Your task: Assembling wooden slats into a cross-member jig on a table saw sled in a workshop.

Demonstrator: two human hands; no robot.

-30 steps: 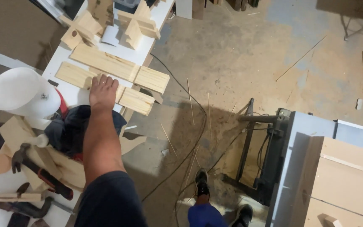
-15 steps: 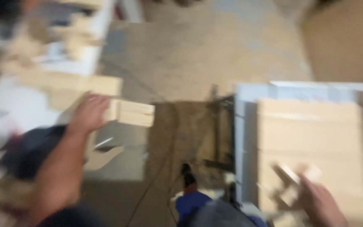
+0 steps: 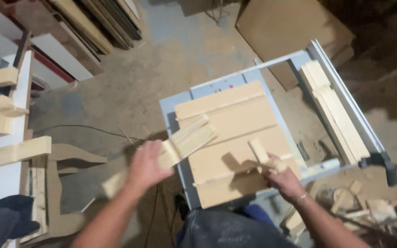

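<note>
— Wood piece (image 3: 187,140) first: where is it?

— In the left hand (image 3: 147,166), fingers closed round its middle, held tilted over the near left corner of the table saw (image 3: 175,110). It is blurred.

— And the right hand (image 3: 286,181)?

— Clamped on a small wood block (image 3: 259,151) at the near edge of the plywood sled (image 3: 235,138) that lies on the saw top.

— Anything held in a bin or tray?

— None that I can see. Loose offcuts (image 3: 364,204) lie on the floor at the right. Farther out, a stack of thin slats (image 3: 334,110) rests along the saw's right rail. At the left, a white bench (image 3: 5,174) carries more wood pieces. Boards (image 3: 102,20) lean at the far side.
</note>
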